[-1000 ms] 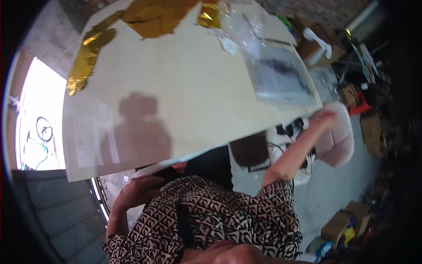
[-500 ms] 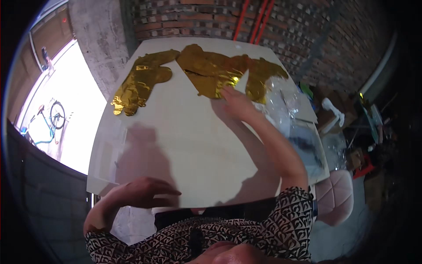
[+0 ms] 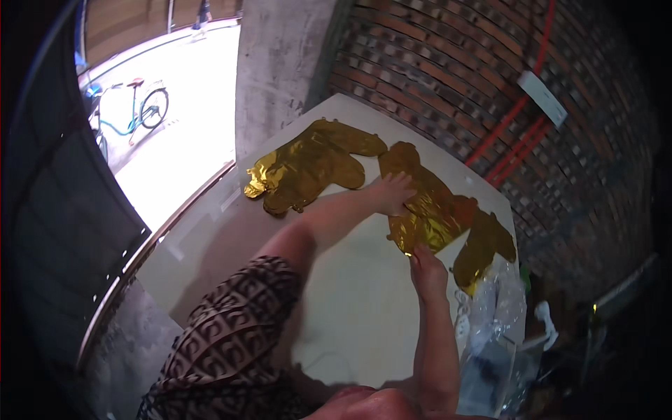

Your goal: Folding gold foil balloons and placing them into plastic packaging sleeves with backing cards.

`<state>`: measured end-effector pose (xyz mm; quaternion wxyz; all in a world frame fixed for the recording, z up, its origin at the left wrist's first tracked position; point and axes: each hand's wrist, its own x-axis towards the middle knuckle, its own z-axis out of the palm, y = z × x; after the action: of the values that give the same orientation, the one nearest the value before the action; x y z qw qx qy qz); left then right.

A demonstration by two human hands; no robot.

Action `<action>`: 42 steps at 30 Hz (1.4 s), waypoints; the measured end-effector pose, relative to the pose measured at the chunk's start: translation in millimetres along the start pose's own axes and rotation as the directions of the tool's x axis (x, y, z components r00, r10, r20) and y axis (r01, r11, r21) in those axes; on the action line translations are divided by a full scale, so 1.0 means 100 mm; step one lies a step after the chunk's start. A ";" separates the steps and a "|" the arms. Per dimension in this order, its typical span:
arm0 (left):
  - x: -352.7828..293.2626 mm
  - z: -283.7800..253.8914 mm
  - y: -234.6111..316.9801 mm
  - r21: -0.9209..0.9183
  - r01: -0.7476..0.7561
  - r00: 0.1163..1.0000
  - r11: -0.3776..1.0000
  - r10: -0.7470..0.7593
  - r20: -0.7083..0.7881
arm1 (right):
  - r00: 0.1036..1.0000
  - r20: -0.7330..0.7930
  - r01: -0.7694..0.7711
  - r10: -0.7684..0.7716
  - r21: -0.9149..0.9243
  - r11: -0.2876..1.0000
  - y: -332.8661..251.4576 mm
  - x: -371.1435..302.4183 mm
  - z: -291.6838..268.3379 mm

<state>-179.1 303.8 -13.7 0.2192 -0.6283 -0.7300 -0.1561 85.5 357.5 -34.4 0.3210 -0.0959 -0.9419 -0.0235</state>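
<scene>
Deflated gold foil balloons lie flat across the far part of a pale table (image 3: 357,308). The left one (image 3: 308,164) has rounded lobes and small tabs along its edge. My left hand (image 3: 395,194) rests on the middle foil balloon (image 3: 437,203), fingers spread flat near its left side. At that balloon's near edge, my right hand (image 3: 427,271) has its fingers closed on the foil. A further gold foil part (image 3: 483,245) lies to the right past a V-shaped gap; I cannot tell whether it is joined to the middle one.
Crumpled clear plastic bags (image 3: 493,301) lie on the table's right side. A brick wall (image 3: 434,63) with red pipes (image 3: 507,140) stands behind the table. To the left, a bright doorway shows a blue bicycle (image 3: 129,115) outside.
My left hand has gone from the near table edge up onto the middle foil balloon. My right hand has closed on its near edge. The view has turned and shifted left.
</scene>
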 end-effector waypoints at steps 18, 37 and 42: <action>0.61 0.36 -0.42 -0.475 0.552 0.681 0.685 -0.699 -0.216 | 0.996 -0.038 -0.077 0.080 0.073 0.994 0.03 0.05 -0.10; 0.08 0.28 0.20 -0.329 0.179 0.923 0.927 -0.042 0.383 | 0.962 -0.076 -0.226 0.262 0.314 0.922 0.09 0.02 -0.16; 0.14 0.31 0.24 -0.297 0.209 0.898 0.932 -0.062 0.436 | 0.953 -0.004 -0.290 0.304 0.293 0.911 0.09 0.02 -0.16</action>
<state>-160.9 334.9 -34.0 -0.0650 -0.6220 -0.7648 -0.1549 94.9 364.6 -20.6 0.3544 -0.1893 -0.9014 0.1611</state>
